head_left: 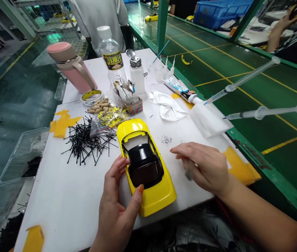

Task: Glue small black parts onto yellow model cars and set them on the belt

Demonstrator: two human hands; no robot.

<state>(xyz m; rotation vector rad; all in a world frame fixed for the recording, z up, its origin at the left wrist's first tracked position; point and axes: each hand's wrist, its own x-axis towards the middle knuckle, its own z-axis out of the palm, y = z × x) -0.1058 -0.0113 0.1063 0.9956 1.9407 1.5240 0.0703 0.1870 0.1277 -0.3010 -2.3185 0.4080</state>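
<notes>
My left hand (121, 206) grips a yellow model car body (159, 201) with a black roof, fingers along its left side and thumb on its rear end. The car lies on the white tabletop. To its right, my right hand (203, 166) hovers with fingers curled together and the index finger stretched forward. A blurred greyish thing shows under those fingers; I cannot make out what it is. Just beyond that hand lies a scatter of tiny black specks (166, 140). Left of the car spreads a pile of thin black sticks (85, 140).
Behind the car are a bag of yellow parts (111, 117), peanuts (99, 105), a tape roll (92, 97), a pink cup (72, 70), a plastic bottle (113, 59) and a pump bottle (137, 77). Two syringes (266, 112) jut over the right edge, beside a green conveyor (222, 66).
</notes>
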